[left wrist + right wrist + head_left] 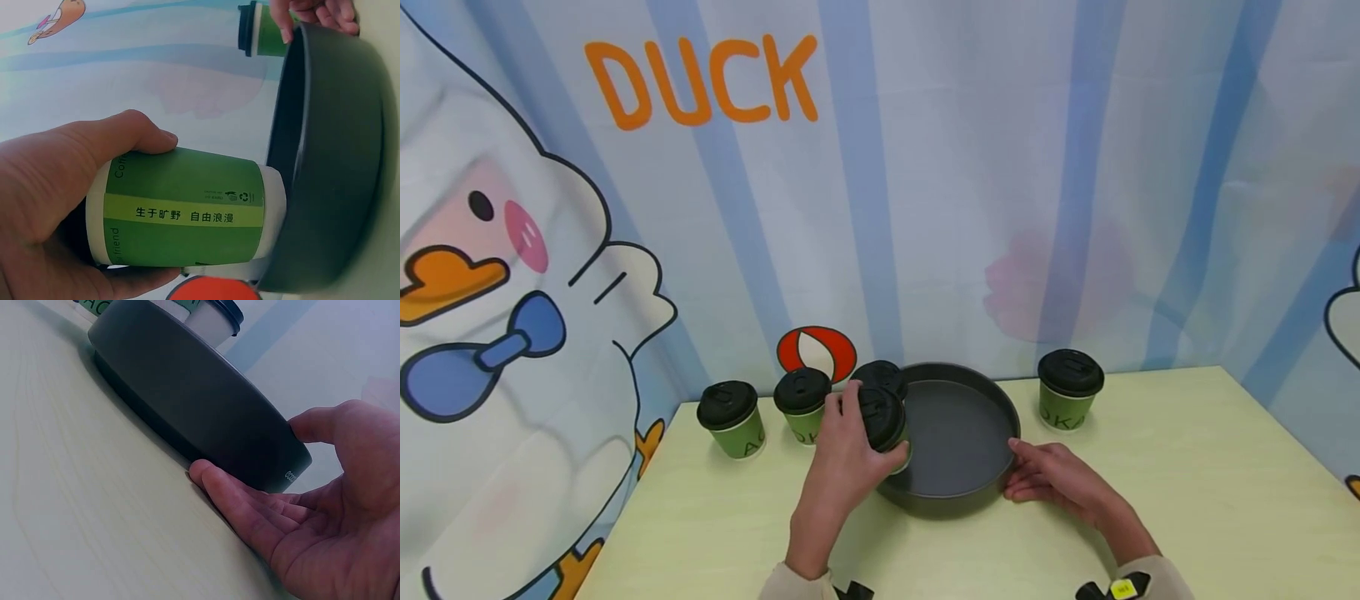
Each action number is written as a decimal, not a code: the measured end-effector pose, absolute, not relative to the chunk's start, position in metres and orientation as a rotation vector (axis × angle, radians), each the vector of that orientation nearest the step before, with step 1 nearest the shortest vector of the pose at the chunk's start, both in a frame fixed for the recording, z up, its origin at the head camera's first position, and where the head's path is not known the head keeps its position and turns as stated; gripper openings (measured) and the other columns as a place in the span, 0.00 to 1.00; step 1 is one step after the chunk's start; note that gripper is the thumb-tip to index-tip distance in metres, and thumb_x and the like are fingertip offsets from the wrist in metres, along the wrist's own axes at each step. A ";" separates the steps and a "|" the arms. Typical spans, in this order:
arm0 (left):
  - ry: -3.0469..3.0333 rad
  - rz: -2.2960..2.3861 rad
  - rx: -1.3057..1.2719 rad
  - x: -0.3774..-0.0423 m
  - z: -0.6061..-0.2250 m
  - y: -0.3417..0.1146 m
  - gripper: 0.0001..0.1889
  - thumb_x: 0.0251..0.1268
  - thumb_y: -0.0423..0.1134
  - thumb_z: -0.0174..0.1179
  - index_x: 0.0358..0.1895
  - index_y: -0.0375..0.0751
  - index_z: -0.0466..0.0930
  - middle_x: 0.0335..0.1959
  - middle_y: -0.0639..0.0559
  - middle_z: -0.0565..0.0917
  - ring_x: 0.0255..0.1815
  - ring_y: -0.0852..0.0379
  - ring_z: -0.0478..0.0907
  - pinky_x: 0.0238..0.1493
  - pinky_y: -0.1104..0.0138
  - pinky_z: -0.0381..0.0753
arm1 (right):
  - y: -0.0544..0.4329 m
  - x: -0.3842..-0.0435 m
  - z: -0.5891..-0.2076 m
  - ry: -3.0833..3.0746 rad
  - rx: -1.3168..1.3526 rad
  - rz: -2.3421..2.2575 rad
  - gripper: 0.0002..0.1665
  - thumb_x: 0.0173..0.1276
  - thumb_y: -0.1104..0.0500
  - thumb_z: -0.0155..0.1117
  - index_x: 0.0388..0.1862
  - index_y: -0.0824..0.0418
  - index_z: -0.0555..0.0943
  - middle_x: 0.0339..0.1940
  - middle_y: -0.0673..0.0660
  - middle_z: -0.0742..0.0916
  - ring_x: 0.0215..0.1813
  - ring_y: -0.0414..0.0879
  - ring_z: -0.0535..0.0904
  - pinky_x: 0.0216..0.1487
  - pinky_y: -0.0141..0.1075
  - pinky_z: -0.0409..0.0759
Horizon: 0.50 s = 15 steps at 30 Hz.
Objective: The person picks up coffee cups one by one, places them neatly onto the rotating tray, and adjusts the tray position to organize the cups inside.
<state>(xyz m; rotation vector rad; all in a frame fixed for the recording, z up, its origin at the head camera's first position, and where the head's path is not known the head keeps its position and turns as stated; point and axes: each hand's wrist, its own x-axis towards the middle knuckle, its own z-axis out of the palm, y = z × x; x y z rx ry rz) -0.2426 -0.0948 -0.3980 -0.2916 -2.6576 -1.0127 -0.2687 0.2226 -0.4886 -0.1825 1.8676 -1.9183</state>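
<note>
My left hand (pixel 842 467) grips a green paper coffee cup (pixel 187 206) with a black lid, thumb on one side and fingers on the other. The cup is over the left part of a round dark grey pan (pixel 962 433), its white base right at the rim in the left wrist view. At the pan's right side, my right hand (pixel 1060 483) holds the wall, thumb on the rim and fingers low against the outside near the tabletop. Another lidded cup (pixel 880 375) shows just behind the held one, mostly hidden by it.
Two more green cups with black lids, one at the far left (pixel 739 429) and one beside it (pixel 801 400), stand on the pale wooden table (pixel 700 533). A similar cup (pixel 1067 396) stands right of the pan. A printed duck curtain (pixel 940 208) hangs behind the table's back edge.
</note>
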 end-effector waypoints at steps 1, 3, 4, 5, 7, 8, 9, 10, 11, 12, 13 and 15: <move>-2.663 -1.008 -0.293 -0.243 -0.399 -0.093 0.49 0.54 0.46 0.78 0.74 0.33 0.59 0.63 0.30 0.67 0.60 0.35 0.74 0.58 0.43 0.81 | 0.223 -0.269 -0.489 1.866 -0.182 -1.920 0.34 0.84 0.44 0.51 0.47 0.78 0.79 0.39 0.64 0.89 0.39 0.48 0.89 0.47 0.39 0.88; -2.673 -0.994 -0.292 -0.243 -0.401 -0.090 0.49 0.54 0.46 0.78 0.75 0.33 0.59 0.63 0.29 0.67 0.60 0.34 0.74 0.58 0.43 0.81 | 0.223 -0.269 -0.490 1.862 -0.179 -1.924 0.34 0.84 0.44 0.51 0.47 0.78 0.80 0.38 0.64 0.89 0.39 0.48 0.89 0.47 0.39 0.88; -2.679 -0.987 -0.293 -0.243 -0.401 -0.089 0.49 0.54 0.46 0.78 0.75 0.32 0.59 0.63 0.29 0.67 0.60 0.35 0.74 0.58 0.43 0.81 | 0.223 -0.269 -0.490 1.862 -0.181 -1.922 0.34 0.84 0.44 0.51 0.46 0.78 0.80 0.39 0.64 0.89 0.39 0.48 0.89 0.47 0.39 0.88; -2.686 -0.978 -0.291 -0.243 -0.402 -0.088 0.49 0.54 0.46 0.78 0.75 0.32 0.59 0.63 0.29 0.67 0.60 0.35 0.75 0.58 0.43 0.81 | 0.223 -0.269 -0.491 1.863 -0.178 -1.923 0.34 0.84 0.44 0.51 0.46 0.78 0.80 0.38 0.64 0.89 0.39 0.48 0.89 0.47 0.39 0.88; -2.697 -0.967 -0.288 -0.243 -0.404 -0.086 0.49 0.55 0.45 0.78 0.75 0.32 0.58 0.63 0.28 0.67 0.60 0.35 0.75 0.58 0.44 0.81 | 0.223 -0.269 -0.491 1.867 -0.171 -1.921 0.33 0.84 0.44 0.51 0.46 0.77 0.80 0.38 0.64 0.89 0.39 0.48 0.89 0.47 0.39 0.88; -2.702 -0.964 -0.284 -0.243 -0.404 -0.085 0.50 0.55 0.45 0.78 0.75 0.32 0.58 0.63 0.28 0.67 0.59 0.35 0.75 0.58 0.44 0.81 | 0.223 -0.269 -0.491 1.868 -0.174 -1.920 0.33 0.84 0.44 0.51 0.46 0.77 0.80 0.38 0.64 0.89 0.39 0.48 0.89 0.47 0.39 0.88; -2.708 -0.964 -0.281 -0.244 -0.405 -0.084 0.50 0.55 0.45 0.78 0.75 0.31 0.58 0.63 0.28 0.67 0.59 0.35 0.75 0.57 0.44 0.81 | 0.224 -0.269 -0.491 1.870 -0.177 -1.919 0.33 0.84 0.44 0.51 0.46 0.77 0.80 0.38 0.64 0.89 0.40 0.48 0.89 0.47 0.39 0.88; -2.715 -0.963 -0.276 -0.244 -0.406 -0.083 0.50 0.55 0.45 0.78 0.75 0.31 0.58 0.63 0.28 0.67 0.59 0.34 0.75 0.57 0.44 0.82 | 0.224 -0.269 -0.491 1.871 -0.175 -1.919 0.33 0.84 0.44 0.51 0.46 0.77 0.80 0.39 0.64 0.89 0.40 0.48 0.89 0.47 0.39 0.88; -2.720 -0.966 -0.271 -0.244 -0.406 -0.082 0.50 0.55 0.45 0.78 0.75 0.31 0.58 0.63 0.27 0.67 0.58 0.34 0.75 0.57 0.43 0.82 | 0.224 -0.269 -0.491 1.871 -0.172 -1.921 0.33 0.84 0.44 0.51 0.46 0.77 0.80 0.38 0.64 0.89 0.40 0.48 0.89 0.47 0.39 0.88; -2.728 -0.967 -0.267 -0.244 -0.407 -0.081 0.50 0.55 0.46 0.78 0.75 0.31 0.58 0.63 0.27 0.67 0.58 0.34 0.75 0.57 0.43 0.82 | 0.224 -0.269 -0.491 1.872 -0.175 -1.920 0.33 0.84 0.44 0.51 0.46 0.77 0.80 0.39 0.64 0.89 0.40 0.48 0.89 0.47 0.39 0.88; -2.733 -0.971 -0.264 -0.244 -0.408 -0.080 0.50 0.55 0.46 0.78 0.75 0.31 0.58 0.64 0.27 0.67 0.59 0.34 0.74 0.57 0.43 0.81 | 0.224 -0.269 -0.490 1.872 -0.175 -1.920 0.33 0.84 0.44 0.51 0.46 0.77 0.80 0.39 0.64 0.89 0.40 0.48 0.88 0.47 0.39 0.88; -2.745 -0.970 -0.266 -0.245 -0.411 -0.077 0.51 0.54 0.45 0.78 0.75 0.31 0.57 0.64 0.27 0.66 0.59 0.33 0.74 0.56 0.43 0.81 | 0.224 -0.269 -0.490 1.876 -0.172 -1.916 0.33 0.84 0.44 0.51 0.46 0.78 0.80 0.39 0.64 0.89 0.40 0.48 0.89 0.47 0.39 0.88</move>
